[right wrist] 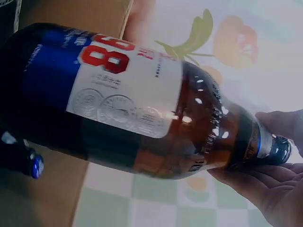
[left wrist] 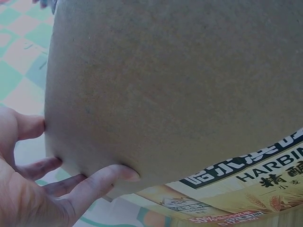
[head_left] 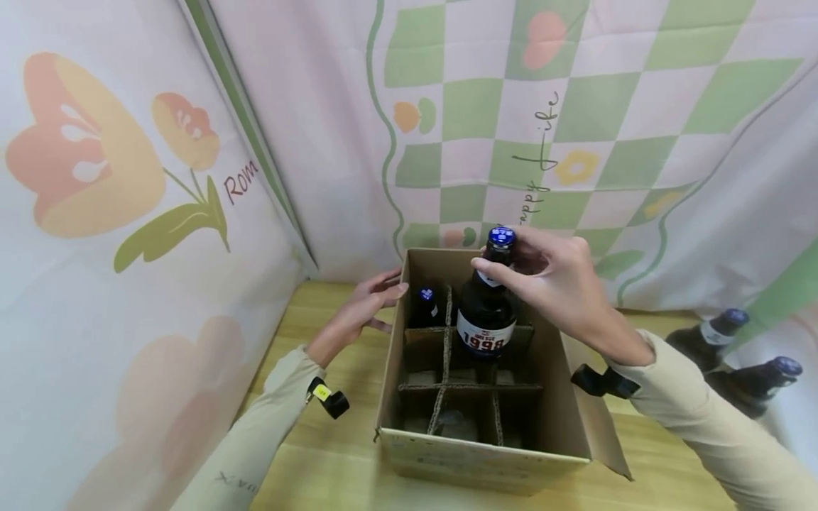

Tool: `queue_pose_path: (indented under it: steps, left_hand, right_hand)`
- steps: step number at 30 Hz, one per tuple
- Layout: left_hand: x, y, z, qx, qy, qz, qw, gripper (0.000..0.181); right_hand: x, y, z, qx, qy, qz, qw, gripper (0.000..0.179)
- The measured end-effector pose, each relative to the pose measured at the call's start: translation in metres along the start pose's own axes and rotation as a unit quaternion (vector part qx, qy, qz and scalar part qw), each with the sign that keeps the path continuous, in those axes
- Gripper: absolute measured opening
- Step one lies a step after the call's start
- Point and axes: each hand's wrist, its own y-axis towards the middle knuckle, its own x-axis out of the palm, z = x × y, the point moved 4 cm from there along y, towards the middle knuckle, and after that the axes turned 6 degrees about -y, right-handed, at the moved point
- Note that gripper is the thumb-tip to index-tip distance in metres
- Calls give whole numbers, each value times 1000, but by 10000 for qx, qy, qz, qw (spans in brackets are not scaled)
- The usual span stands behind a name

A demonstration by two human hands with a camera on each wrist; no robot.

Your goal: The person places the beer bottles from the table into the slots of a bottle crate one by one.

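Observation:
My right hand (head_left: 562,287) pinches the neck of a dark brown beer bottle (head_left: 487,319) with a blue cap and a white "1998" label. The bottle stands nearly upright, its lower end within the open cardboard box (head_left: 492,458). In the right wrist view, the bottle (right wrist: 128,99) fills the middle, with fingers and thumb around its neck. At the box's left side, my left hand (head_left: 361,309) rests with extended fingers near the back corner. The left wrist view shows its fingertips against a plain brown cardboard panel (left wrist: 165,85) above Harbin printing.
Cardboard dividers (head_left: 445,355) split the box into several compartments. Another blue-capped bottle (head_left: 427,301) sits in the back left one. Two more bottles (head_left: 709,337) stand on the wooden table (head_left: 319,454) at the right. A box flap (head_left: 601,426) sticks out right; printed curtains hang behind.

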Motion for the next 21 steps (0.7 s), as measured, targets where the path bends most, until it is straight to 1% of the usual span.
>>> queue_pose_path:
  steps: [3,6,9,10,13,17,19,21]
  left_hand:
    - [0,0,1,-12,-3,25,10000,69]
    - [0,0,0,-29,-2,28,10000,69]
    - [1,1,-1,-44,11,13,10000,70]
    - [1,1,-1,-45,12,12,10000,70]
    - [2,1,-2,-54,15,15,10000,70]
    - [1,2,-2,-36,32,52,10000,70]
    - [1,2,-2,-56,39,81,9999,70]
    - [1,2,-1,-103,36,80,9999,70]
  right_hand:
    - [14,5,5,155,147,-381,9990,21]
    - [28,8,8,497,293,-800,9951,29]
    - [39,8,9,693,463,-994,9916,35]
    - [43,8,9,710,507,-1039,9908,37]
    - [54,8,8,572,704,-1192,9887,30]
    - [64,11,2,302,708,-1300,9885,19]
    - [66,13,0,319,756,-1289,9883,18]
    - [68,15,0,457,878,-1305,9865,18]
